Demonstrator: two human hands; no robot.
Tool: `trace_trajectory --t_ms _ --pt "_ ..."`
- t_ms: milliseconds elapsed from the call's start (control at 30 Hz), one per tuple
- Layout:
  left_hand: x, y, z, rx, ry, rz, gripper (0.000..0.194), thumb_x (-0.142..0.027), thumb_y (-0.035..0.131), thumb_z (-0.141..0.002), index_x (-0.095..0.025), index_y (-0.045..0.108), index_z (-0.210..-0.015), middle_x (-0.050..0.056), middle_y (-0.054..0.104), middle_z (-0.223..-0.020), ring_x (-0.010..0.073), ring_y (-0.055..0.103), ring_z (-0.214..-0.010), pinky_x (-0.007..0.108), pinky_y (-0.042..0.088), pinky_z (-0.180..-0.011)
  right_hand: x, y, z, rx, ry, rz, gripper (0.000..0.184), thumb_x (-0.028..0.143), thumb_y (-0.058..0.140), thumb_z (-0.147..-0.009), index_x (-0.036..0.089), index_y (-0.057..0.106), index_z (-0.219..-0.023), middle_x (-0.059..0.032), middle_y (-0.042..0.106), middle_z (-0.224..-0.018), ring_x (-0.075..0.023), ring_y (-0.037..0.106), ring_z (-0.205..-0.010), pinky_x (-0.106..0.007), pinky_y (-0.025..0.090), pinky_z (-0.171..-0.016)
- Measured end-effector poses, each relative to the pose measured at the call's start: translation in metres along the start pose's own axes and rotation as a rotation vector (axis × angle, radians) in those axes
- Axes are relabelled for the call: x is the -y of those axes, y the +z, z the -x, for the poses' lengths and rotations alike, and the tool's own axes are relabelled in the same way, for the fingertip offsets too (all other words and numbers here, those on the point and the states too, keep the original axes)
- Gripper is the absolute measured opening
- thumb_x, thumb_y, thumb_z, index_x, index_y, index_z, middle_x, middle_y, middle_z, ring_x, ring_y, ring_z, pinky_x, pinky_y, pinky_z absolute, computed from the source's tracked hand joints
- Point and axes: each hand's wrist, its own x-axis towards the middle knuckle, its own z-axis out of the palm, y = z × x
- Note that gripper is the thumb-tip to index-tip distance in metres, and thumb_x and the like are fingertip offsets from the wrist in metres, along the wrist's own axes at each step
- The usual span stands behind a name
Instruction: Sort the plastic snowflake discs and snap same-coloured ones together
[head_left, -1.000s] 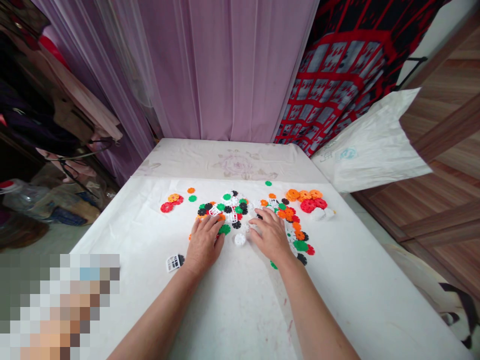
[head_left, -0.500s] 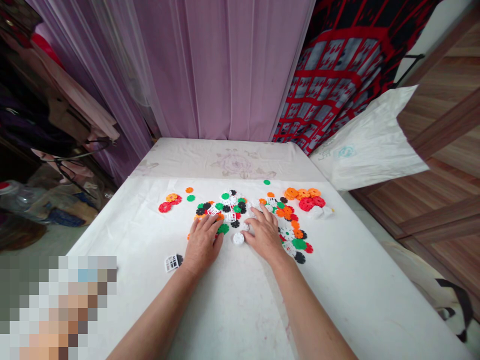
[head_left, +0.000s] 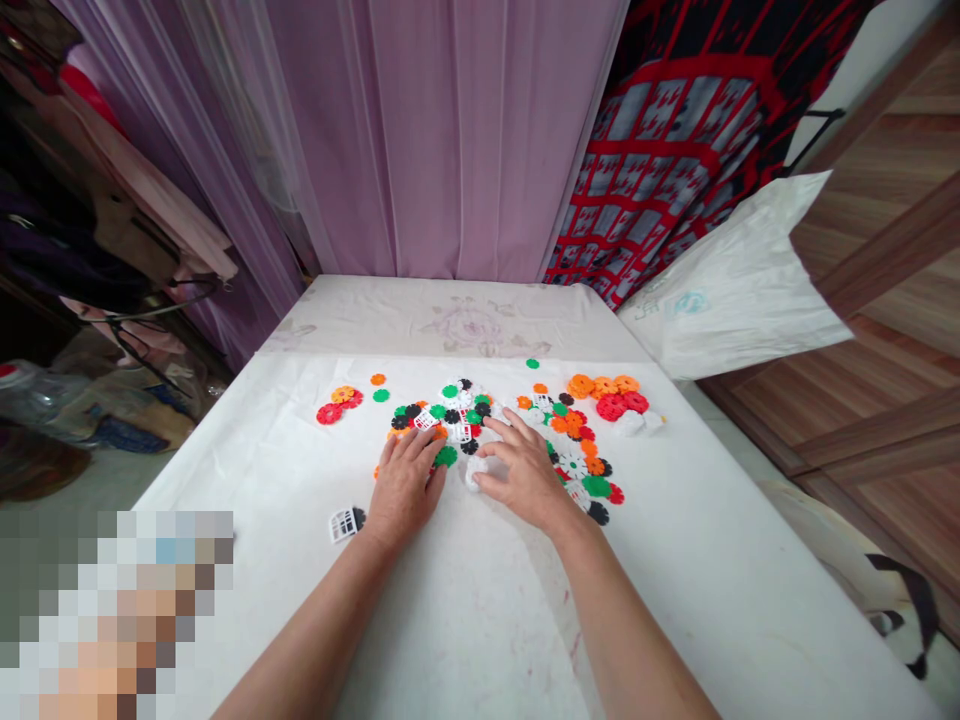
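Observation:
Flower-shaped plastic discs in green, black, orange, red and white lie in a loose pile across the middle of the table. My left hand rests flat on the pile's left part, fingers stretched out, beside a green disc. My right hand has its thumb and forefinger closed round a small stack of white flower discs; its other fingers reach over the pile. A white window-shaped piece lies just beyond my left fingertips. Another white window piece lies left of my left wrist, partly over a black disc.
Orange discs, red discs and white discs are grouped at the table's right. A red disc lies at the left. A white plastic bag is at the right edge. Purple curtains hang behind the table.
My right hand has shifted slightly left, and its thumb and forefinger have closed on the white discs. My left hand has stayed in place.

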Motion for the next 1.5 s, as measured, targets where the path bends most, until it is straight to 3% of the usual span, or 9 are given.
trace_trajectory --t_ms 367,600,767,1067,1200,1300,1400,1500 --pt "-0.001 -0.001 0.000 0.011 -0.001 0.003 0.037 -0.025 0.050 -0.091 -0.024 0.061 -0.126 0.007 0.059 -0.139 0.0283 0.050 -0.130 0.055 0.032 -0.113 0.004 -0.002 0.001 0.092 -0.007 0.031 0.019 0.027 0.072 -0.076 0.023 0.072 -0.095 -0.0073 0.057 -0.139 -0.0320 0.034 -0.142 -0.055 0.029 -0.113" --pt "-0.001 -0.001 -0.001 0.011 -0.001 0.011 0.037 -0.026 0.050 -0.091 -0.025 0.061 -0.126 0.007 0.059 -0.138 0.0287 0.050 -0.130 0.055 0.032 -0.113 0.005 -0.006 0.003 0.148 -0.007 0.057 0.042 0.033 0.075 -0.073 0.024 0.069 -0.113 -0.0081 0.050 -0.146 -0.0333 0.027 -0.145 -0.055 0.027 -0.115" --pt "0.000 -0.001 -0.001 0.003 0.001 0.017 0.038 -0.026 0.051 -0.090 -0.026 0.061 -0.126 0.007 0.059 -0.138 0.0285 0.050 -0.130 0.055 0.033 -0.112 0.007 -0.003 0.003 0.175 -0.013 0.061 0.028 0.027 0.071 -0.074 0.026 0.071 -0.102 -0.0061 0.052 -0.144 -0.0316 0.028 -0.144 -0.055 0.026 -0.114" --pt "-0.001 -0.002 -0.001 0.020 -0.005 0.011 0.038 -0.026 0.050 -0.090 -0.025 0.061 -0.126 0.007 0.059 -0.139 0.0290 0.050 -0.130 0.056 0.033 -0.112 0.003 -0.002 0.004 0.166 0.004 0.051 0.023 0.025 0.068 -0.077 0.025 0.071 -0.099 -0.0060 0.055 -0.141 -0.0308 0.030 -0.144 -0.055 0.027 -0.114" --pt "-0.001 -0.001 -0.001 0.014 -0.009 0.015 0.038 -0.026 0.050 -0.090 -0.026 0.061 -0.127 0.008 0.059 -0.139 0.0292 0.049 -0.131 0.057 0.033 -0.112 0.001 -0.003 0.004 0.166 0.018 0.025 0.037 0.032 0.073 -0.073 0.026 0.068 -0.110 -0.0073 0.052 -0.144 -0.0310 0.029 -0.145 -0.054 0.028 -0.114" --pt "-0.001 -0.001 -0.001 0.013 -0.001 0.014 0.039 -0.026 0.050 -0.090 -0.026 0.061 -0.127 0.008 0.059 -0.139 0.0292 0.050 -0.130 0.056 0.032 -0.113 -0.011 -0.008 0.005 0.112 0.023 0.010 0.043 0.035 0.074 -0.074 0.026 0.067 -0.116 -0.0074 0.053 -0.143 -0.0306 0.031 -0.144 -0.053 0.030 -0.114" --pt "0.000 -0.001 -0.001 0.012 0.006 0.012 0.038 -0.026 0.049 -0.090 -0.026 0.062 -0.127 0.007 0.059 -0.138 0.0293 0.050 -0.130 0.056 0.032 -0.113 -0.031 -0.014 0.007 -0.029 0.096 0.064 0.021 0.028 0.062 -0.083 0.027 0.072 -0.102 -0.0056 0.057 -0.138 -0.0314 0.034 -0.141 -0.055 0.033 -0.111" --pt "0.001 -0.001 -0.001 0.006 0.006 0.005 0.038 -0.027 0.049 -0.090 -0.026 0.061 -0.127 0.007 0.059 -0.138 0.0296 0.050 -0.130 0.056 0.032 -0.113 -0.047 -0.016 0.009 -0.140 0.211 0.171 0.022 0.021 0.053 -0.087 0.025 0.074 -0.088 -0.0063 0.061 -0.134 -0.0342 0.037 -0.139 -0.058 0.035 -0.106"
